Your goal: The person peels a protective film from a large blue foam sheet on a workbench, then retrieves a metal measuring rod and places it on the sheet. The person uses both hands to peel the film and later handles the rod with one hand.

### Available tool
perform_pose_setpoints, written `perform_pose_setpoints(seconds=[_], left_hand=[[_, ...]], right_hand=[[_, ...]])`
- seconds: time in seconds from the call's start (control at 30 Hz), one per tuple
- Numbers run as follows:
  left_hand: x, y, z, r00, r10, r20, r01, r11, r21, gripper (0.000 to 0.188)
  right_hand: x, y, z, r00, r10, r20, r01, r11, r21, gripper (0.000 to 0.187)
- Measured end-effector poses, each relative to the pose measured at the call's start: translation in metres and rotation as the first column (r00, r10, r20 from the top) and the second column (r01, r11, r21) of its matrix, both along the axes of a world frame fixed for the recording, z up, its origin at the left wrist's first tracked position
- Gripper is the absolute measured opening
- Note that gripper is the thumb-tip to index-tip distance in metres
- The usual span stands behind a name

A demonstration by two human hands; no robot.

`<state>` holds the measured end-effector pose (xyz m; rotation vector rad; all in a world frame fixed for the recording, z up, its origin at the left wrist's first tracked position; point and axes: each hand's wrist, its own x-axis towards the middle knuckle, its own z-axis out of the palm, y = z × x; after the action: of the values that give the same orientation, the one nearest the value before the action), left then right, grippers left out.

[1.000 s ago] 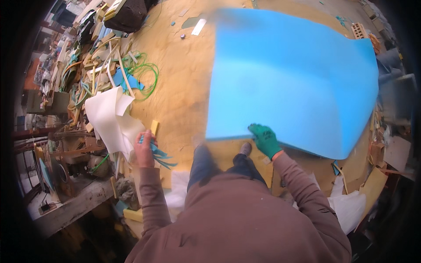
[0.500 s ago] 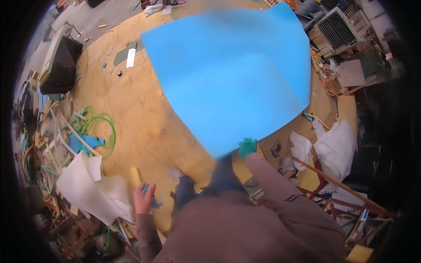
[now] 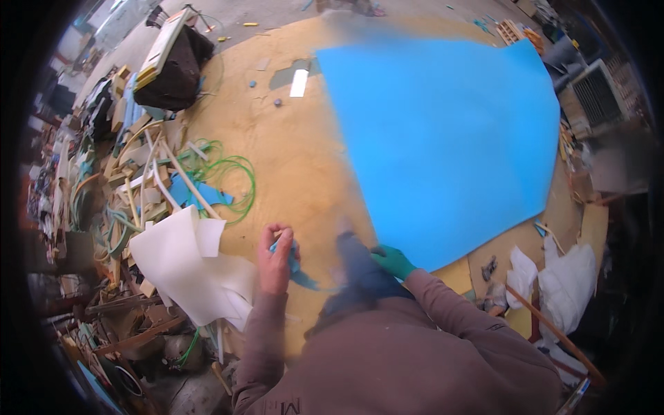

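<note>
While the left hand is closed around thin blue strips, the green-gloved right hand, positioned apart from it, is clamped on the near corner of the large blue foam sheet. The sheet extends forward and to the right over the tan floor covering. A crumpled white sheet is located left of the left hand, near a coiled green cord.

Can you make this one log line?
left hand: holding blue strips; right hand: green-gloved, at near edge of blue sheet; nearby: white sheet
</note>
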<state>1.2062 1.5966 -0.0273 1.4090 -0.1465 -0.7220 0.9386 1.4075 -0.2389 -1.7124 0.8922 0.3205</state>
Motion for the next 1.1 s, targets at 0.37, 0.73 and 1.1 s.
perform_pose_setpoints(seconds=[0.37,0.73,1.1], left_hand=[[0.152,-0.128,0.002,0.779,-0.003,0.626,-0.023,0.999,0.032,0.019],[0.284,-0.293,-0.034,0.789,-0.134,0.600,-0.004,0.975,0.224,0.032],[0.444,-0.471,-0.075,0.858,-0.505,0.094,0.470,0.846,0.250,0.040]], right_hand=[[0.294,-0.057,0.135,0.990,-0.091,-0.106,0.096,-0.117,0.988,0.092],[0.448,-0.230,0.138,0.885,-0.437,0.160,-0.052,0.249,0.967,0.054],[0.565,-0.388,0.122,0.782,-0.519,0.346,0.058,0.612,0.789,0.049]])
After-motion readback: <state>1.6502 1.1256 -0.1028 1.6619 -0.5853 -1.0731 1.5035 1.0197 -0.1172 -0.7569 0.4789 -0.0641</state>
